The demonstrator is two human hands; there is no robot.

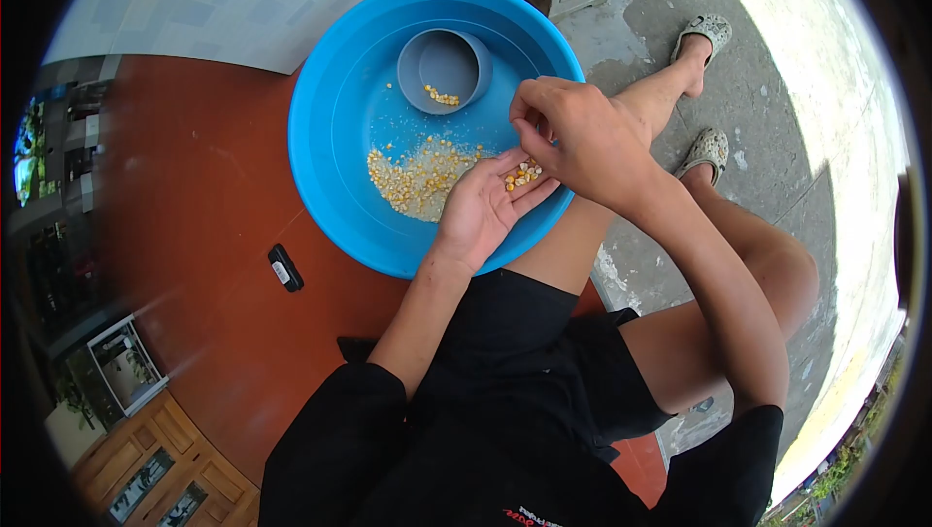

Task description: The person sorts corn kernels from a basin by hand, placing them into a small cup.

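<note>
My left hand (478, 211) is palm up over the near side of a blue basin (320, 178). A small heap of yellow and white corn kernels (522, 176) rests on its fingers. Just above those fingertips is my right hand (580, 144), thumb and fingers pinched together; whatever they hold, if anything, is hidden. On the basin floor lies a spread of loose corn kernels (403, 182) mixed with pale bits. A grey bowl (412, 66) stands tilted at the basin's far side, with a few kernels inside.
The basin stands on a red floor (214, 187) beside a grey concrete strip (650, 61). A small black object with a white label (284, 268) lies left of it. My legs (738, 284) extend to the right, in clogs (709, 150). A wooden door (160, 454) shows at lower left.
</note>
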